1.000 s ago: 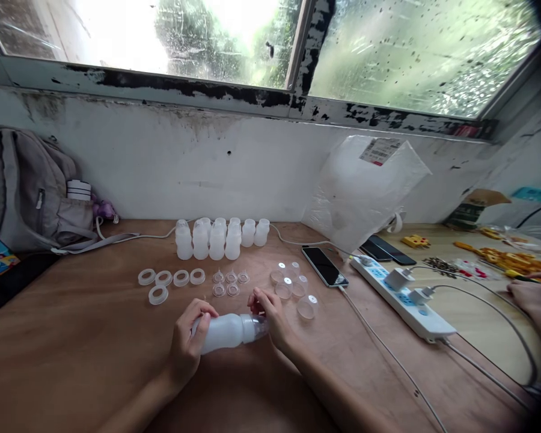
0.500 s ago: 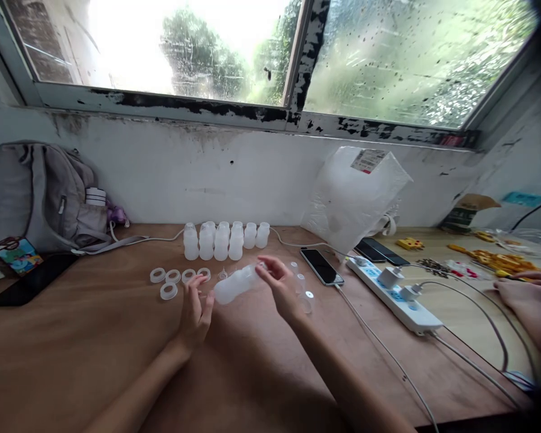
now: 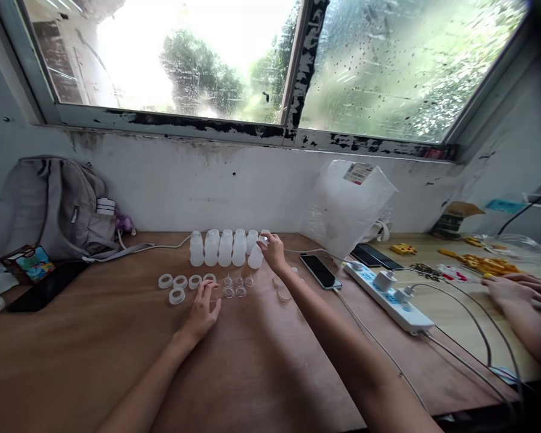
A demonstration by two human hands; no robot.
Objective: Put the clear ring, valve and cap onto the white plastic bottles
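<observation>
My right hand is at the right end of the rows of bottles, fingers closed at the top of a frosted white baby bottle that stands upright in the front row. More frosted bottles stand close together to its left and behind. My left hand rests on the table with its fingers apart, holding nothing. Its fingertips are beside a white screw ring; several other rings lie to the left. Between the hands are several clear bottle teats. Clear round caps lie partly behind my right forearm.
A phone and a white power strip with cables lie to the right. Behind them is a clear plastic bag. A grey backpack is at the left. Another person's hands are near yellow parts at far right.
My right hand has moved the tilted bottle from between my hands back to the front row, where it stands upright. My left hand has come off the bottle. The teats are now uncovered.
</observation>
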